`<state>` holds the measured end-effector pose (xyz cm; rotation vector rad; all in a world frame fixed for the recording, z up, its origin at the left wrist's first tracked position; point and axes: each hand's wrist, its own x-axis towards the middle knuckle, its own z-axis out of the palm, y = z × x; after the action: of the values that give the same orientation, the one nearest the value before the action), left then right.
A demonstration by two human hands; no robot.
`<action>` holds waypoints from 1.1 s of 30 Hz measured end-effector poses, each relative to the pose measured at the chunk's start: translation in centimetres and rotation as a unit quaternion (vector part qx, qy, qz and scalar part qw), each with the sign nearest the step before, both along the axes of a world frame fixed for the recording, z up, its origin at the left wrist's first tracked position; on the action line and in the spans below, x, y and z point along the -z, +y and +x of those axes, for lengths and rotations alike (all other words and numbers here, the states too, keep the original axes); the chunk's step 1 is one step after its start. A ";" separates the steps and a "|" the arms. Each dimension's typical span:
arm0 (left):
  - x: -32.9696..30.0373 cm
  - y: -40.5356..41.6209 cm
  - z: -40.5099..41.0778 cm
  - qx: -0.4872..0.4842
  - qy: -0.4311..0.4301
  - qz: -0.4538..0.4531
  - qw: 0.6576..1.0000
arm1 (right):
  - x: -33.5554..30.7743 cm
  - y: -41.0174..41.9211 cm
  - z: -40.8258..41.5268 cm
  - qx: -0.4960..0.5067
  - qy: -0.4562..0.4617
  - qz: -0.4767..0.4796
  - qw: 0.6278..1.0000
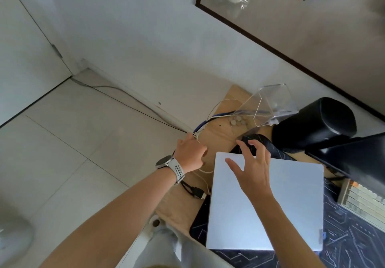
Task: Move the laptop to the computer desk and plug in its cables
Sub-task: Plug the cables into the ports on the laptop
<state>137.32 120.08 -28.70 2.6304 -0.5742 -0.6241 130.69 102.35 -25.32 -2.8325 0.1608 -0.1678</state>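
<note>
head cam | tilted, looking down | close over desk (220, 140) corner

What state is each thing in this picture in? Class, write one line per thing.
Closed silver laptop: lid shut, flat on the dark desk mat.
Left hand: fingers curled round white and blue cables at the desk edge.
Right hand: open, fingers spread over the laptop.
Black cable plug: loose on the wooden desk, unplugged.
Clear plastic stand: upright, empty.
</note>
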 end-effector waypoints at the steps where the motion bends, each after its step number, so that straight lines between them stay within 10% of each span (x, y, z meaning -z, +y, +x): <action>1: 0.2 -0.4 -0.1 0.010 0.019 0.005 1.000 | 0.3 0.1 -0.1 0.005 0.005 0.012 1.000; 19: 3.1 -2.8 -0.4 0.112 -0.069 -0.013 0.991 | 1.8 0.0 -0.1 0.033 0.046 0.029 0.998; 28: 1.9 -0.3 0.0 -0.008 -0.034 -0.167 0.985 | 1.5 0.3 0.3 0.034 0.046 0.032 0.998; 33: -0.7 1.2 -0.2 -0.150 0.125 -0.331 0.923 | 1.2 0.2 0.1 0.035 0.046 0.045 0.997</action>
<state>137.08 121.28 -27.96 1.9087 -0.2319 -0.5370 130.82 102.53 -26.50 -2.7467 0.2818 -0.0425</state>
